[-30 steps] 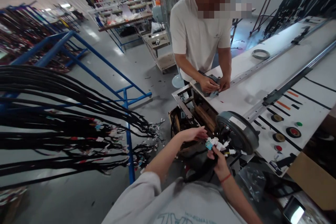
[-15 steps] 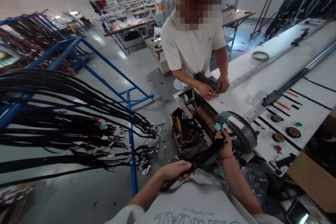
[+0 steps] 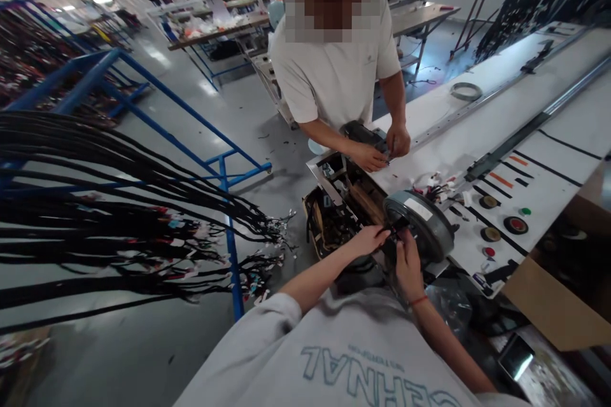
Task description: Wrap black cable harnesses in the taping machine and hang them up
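A black cable bundle (image 3: 394,227) runs from my hands to the near face of a round grey drum (image 3: 432,229) with a white label. My left hand (image 3: 370,240) is closed on the bundle, its fingertips near the drum's left side. Just right of it, my right hand (image 3: 409,264), with a red string at the wrist, pinches the bundle close to the drum. White and coloured connectors (image 3: 433,188) show beyond the drum, over the white table. The bundle's passage at the drum is hidden.
Across the white table (image 3: 420,159) a co-worker's hands (image 3: 377,154) handle something small. A blue rack (image 3: 226,235) hung with black cables (image 3: 157,184) stands left. Below the table edge is a box of dark parts (image 3: 324,232); control buttons (image 3: 515,224) sit right.
Both hands have come together at the drum; my left hand moved up and right. The connectors, earlier at my right hand before the drum, now show behind it. The view has shifted slightly.
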Action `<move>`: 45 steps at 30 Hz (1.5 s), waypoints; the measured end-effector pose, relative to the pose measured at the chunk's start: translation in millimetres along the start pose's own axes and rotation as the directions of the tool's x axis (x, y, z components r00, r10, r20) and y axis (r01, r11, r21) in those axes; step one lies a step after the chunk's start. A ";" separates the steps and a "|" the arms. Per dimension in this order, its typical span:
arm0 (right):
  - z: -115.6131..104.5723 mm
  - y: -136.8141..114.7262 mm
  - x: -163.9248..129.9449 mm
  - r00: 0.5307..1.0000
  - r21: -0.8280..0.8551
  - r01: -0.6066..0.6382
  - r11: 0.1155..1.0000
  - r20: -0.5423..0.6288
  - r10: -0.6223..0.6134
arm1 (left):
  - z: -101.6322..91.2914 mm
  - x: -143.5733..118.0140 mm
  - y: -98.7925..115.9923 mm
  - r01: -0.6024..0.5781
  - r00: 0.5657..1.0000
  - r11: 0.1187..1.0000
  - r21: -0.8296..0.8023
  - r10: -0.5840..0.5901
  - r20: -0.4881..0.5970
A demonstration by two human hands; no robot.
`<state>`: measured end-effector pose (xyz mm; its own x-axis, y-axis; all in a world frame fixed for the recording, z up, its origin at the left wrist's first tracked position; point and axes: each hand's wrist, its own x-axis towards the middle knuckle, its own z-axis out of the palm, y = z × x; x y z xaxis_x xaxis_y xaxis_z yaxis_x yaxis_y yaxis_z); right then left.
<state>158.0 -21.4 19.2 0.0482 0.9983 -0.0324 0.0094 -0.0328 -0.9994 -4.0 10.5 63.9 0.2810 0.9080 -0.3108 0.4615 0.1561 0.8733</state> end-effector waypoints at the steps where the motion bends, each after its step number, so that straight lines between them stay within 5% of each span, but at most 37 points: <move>1: -4.9 1.0 -12.1 0.991 -0.153 0.136 0.979 0.040 -0.131 | -1.2 4.8 2.3 -0.027 0.999 0.998 0.057 0.028 -0.023; 5: -16.1 6.0 -19.7 0.936 -0.479 0.351 0.805 0.162 -0.312 | -7.1 15.3 2.7 -0.061 0.996 0.983 0.171 0.071 -0.052; 12: -5.1 24.7 33.9 0.984 -0.648 0.177 0.741 0.142 -0.111 | -16.1 20.4 -18.1 -0.052 0.999 0.991 0.122 0.049 0.024; 20: -14.6 18.1 33.9 0.983 -0.702 0.179 0.689 0.106 -0.148 | -7.6 21.8 -35.8 -0.040 0.997 0.999 -0.028 0.042 0.071; 30: -1.3 -11.0 27.4 0.990 -0.933 0.031 0.357 0.078 0.117 | 3.0 17.2 -38.8 -0.005 0.996 0.992 -0.127 0.017 0.090; 35: 0.8 -7.3 17.8 0.986 -0.914 0.154 0.375 0.167 0.003 | 9.6 22.6 -43.8 -0.004 0.996 0.996 -0.093 0.013 0.091; 45: -2.6 3.5 28.4 0.989 -0.862 0.138 0.488 0.149 -0.017 | 12.6 25.3 -40.2 0.013 0.996 0.999 -0.040 -0.010 0.086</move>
<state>161.9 6.7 14.8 -0.1012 0.9947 -0.0168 0.8723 0.0806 -0.4823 -4.8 22.3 16.2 0.3477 0.8696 -0.3505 0.4315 0.1835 0.8832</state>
